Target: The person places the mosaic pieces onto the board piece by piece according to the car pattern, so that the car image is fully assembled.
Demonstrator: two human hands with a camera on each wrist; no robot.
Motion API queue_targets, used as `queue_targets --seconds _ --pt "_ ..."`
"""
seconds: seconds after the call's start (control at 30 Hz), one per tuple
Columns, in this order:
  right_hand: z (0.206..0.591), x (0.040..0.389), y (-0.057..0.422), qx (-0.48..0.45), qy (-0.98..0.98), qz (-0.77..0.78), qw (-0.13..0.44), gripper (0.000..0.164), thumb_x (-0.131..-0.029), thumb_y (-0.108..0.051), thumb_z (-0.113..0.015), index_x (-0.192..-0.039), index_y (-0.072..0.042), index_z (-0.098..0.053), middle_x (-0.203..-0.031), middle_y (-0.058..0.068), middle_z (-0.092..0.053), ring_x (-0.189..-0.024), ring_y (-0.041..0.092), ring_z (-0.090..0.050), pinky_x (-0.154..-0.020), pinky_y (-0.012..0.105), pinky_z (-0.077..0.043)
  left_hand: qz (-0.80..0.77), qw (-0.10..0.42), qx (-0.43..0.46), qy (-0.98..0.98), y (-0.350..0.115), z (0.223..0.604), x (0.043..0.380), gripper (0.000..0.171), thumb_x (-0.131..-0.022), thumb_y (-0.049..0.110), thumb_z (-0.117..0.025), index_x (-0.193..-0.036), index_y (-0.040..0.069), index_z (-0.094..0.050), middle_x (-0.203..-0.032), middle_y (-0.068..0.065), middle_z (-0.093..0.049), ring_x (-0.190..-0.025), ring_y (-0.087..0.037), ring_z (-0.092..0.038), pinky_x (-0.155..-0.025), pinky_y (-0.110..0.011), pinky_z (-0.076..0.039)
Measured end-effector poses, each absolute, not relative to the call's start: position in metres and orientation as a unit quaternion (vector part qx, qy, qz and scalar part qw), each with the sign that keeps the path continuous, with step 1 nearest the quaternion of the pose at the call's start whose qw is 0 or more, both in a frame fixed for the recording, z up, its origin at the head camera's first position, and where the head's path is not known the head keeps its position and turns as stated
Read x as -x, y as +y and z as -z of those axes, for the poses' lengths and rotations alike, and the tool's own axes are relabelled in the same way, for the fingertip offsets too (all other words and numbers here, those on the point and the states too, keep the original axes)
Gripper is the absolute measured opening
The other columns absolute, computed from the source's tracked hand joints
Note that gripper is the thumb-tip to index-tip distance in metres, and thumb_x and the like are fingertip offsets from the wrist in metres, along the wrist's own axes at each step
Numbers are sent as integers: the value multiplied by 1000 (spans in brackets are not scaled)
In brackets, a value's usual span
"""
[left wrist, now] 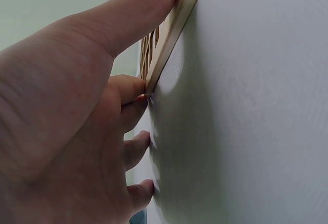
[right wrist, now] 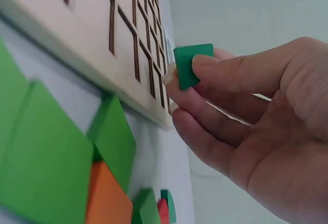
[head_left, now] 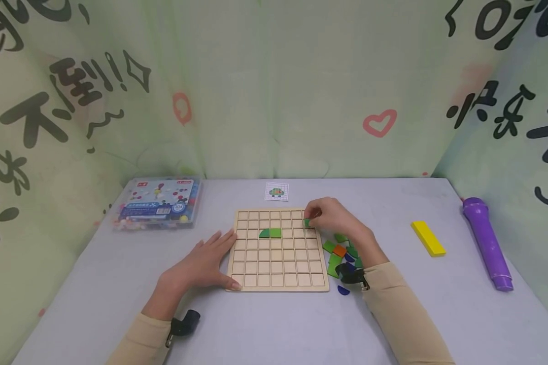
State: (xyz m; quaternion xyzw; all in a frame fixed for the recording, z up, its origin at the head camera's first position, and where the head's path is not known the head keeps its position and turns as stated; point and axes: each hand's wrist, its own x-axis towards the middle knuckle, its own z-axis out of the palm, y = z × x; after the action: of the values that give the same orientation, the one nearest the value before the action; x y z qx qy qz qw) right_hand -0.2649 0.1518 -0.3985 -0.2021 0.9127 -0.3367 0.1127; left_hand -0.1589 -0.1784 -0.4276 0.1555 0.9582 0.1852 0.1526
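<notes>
A wooden grid board [head_left: 278, 266] lies flat on the table. Two pieces sit side by side in its cells: a dark green rounded one [head_left: 264, 233] and a light green square [head_left: 276, 232]. My left hand [head_left: 201, 263] rests at the board's left edge, fingers spread, thumb on the near corner. Over the upper right cells, my right hand [head_left: 335, 218] pinches a small dark green piece [right wrist: 187, 62] between thumb and fingers; the fingers partly hide its shape. Right of the board lie loose pieces, among them light green [head_left: 334, 264], orange [head_left: 340, 251] and blue [head_left: 343, 290].
Behind the board lies a small pattern card [head_left: 276, 192]. A clear plastic case [head_left: 157, 203] of colorful parts stands at the back left. On the right are a yellow block [head_left: 428, 238] and a purple flashlight-shaped object [head_left: 487, 243]. Printed curtains [head_left: 278, 101] enclose the table.
</notes>
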Motion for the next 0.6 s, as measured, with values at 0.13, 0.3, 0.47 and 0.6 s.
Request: queue_targets --seconds 0.13,0.3,0.47,0.6 --pt "401 262 138 194 907 353 126 6 -85 -4 -70 -89 -7 -71 -87 5 -69 -81 19 -59 -74 30 -49 -184 151 -155 959 -179 428 159 123 -65 66 -81 -159 13 -23 -168 -4 -19 -155 -36 -14 -122 -64 -15" --pt "408 259 124 195 902 364 128 6 -86 -5 -71 -90 -9 -72 -85 4 -70 -76 16 -58 -72 28 -49 -182 149 -157 959 -179 431 160 123 -65 67 -81 -159 14 -23 -168 -3 -19 -156 -35 -13 -122 -63 -15" --pt "413 257 112 200 906 358 101 5 -83 -6 -74 -84 -9 -70 -79 2 -68 -73 15 -57 -68 27 -48 -182 151 -155 959 -179 431 160 124 -64 67 -81 -159 14 -22 -168 -2 -18 -156 -35 -12 -122 -64 -14" --pt "414 255 102 204 912 346 90 9 -84 -5 -74 -80 -10 -67 -75 2 -65 -71 16 -55 -66 27 -46 -182 151 -154 959 -179 431 160 124 -64 68 -80 -159 14 -22 -168 -2 -18 -156 -34 -12 -122 -64 -14"
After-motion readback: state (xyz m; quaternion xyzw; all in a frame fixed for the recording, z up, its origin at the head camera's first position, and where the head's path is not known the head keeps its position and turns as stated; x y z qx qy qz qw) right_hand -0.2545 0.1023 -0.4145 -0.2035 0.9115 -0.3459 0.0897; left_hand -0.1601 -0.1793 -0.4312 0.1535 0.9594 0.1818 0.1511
